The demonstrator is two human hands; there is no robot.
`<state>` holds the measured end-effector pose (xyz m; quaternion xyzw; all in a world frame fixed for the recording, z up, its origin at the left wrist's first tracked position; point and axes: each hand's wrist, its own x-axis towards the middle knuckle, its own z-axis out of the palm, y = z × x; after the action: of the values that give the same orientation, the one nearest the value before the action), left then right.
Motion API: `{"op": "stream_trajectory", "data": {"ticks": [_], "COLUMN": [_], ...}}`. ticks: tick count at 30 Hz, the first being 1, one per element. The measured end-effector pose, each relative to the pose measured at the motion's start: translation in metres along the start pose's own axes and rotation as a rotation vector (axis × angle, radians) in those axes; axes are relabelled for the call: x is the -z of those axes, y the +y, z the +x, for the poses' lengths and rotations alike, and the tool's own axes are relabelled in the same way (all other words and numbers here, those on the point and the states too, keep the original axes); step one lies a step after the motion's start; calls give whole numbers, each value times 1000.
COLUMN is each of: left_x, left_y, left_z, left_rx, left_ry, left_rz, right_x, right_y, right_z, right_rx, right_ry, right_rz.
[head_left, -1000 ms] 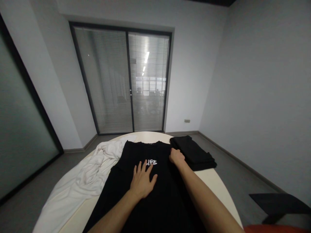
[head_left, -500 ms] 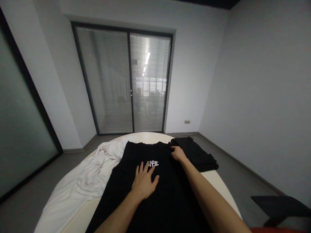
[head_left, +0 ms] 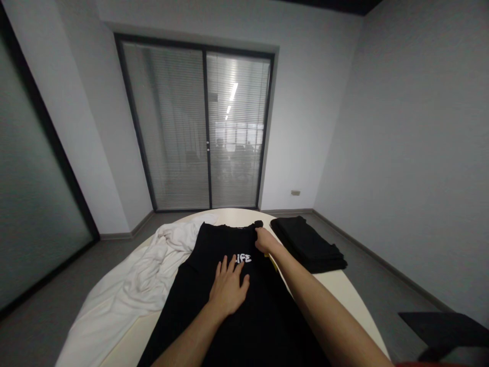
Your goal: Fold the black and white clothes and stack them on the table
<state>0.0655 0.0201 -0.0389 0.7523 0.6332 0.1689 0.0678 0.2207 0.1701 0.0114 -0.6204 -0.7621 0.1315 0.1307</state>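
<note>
A black T-shirt [head_left: 229, 237] with white lettering on its front lies spread out before me, its collar toward the far side. My left hand [head_left: 229, 288] rests flat on its chest with fingers spread, covering part of the lettering. At the shirt's far right shoulder, my right hand [head_left: 265, 241] is closed on the fabric, and a bunched bit of black cloth stands up just beyond the fingers. A small strip of yellow shows beside my right wrist. The lower part of the shirt runs out of view beneath my arms.
A stack of folded black clothes [head_left: 305, 244] sits on the right of the round pale table [head_left: 237, 216]. Crumpled white cloth [head_left: 141, 275] covers the left side. A dark chair [head_left: 443, 326] stands at lower right; a glass door [head_left: 194, 127] with blinds is beyond.
My right hand has moved left, drawing the shirt's right shoulder edge inward. A gap now shows between the shirt and the folded stack. My left hand has stayed on the chest.
</note>
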Motion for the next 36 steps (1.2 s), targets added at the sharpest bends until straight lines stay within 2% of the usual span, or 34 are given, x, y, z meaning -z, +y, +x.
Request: {"op": "stream_trajectory", "data": {"ticks": [7,11,14,17,22,28,30,31,34,36], "left_x": [1,2,1,0,0,-1,-2,-3,-4,-5], "left_y": [0,0,0,0,-1,-1,-2,-2,-4,-4], "left_z": [1,1,1,1,0,1,1,1,2,3], "left_rx": [7,5,7,6,3,0,3,3,0,1], "left_ry": [-2,-14,-13,-6,7,-3,-5,-5,-2,2], "left_rz": [-11,-7,-4,-8,-8,-13,-12,-11,-11,-17], "right_x": [-16,-22,-22,-18,-14,-11,-5,-1,13,21], "right_y": [-19,-19,-19,-20,-25,-22,-19,-18,-14,-12], "right_z": [-9,-23,-31,-35,-32,-33,-37,-40,-50,-57], "right_rx": [90,-12,-112,-145,-93,-45,-57,-61,-51,-28], "right_ry": [-61,-10,32,33,46,-38,-122,-214,-621,-824], "right_rz": [-27,-68,-99,-97,-16,18,4,4,32,38]}}
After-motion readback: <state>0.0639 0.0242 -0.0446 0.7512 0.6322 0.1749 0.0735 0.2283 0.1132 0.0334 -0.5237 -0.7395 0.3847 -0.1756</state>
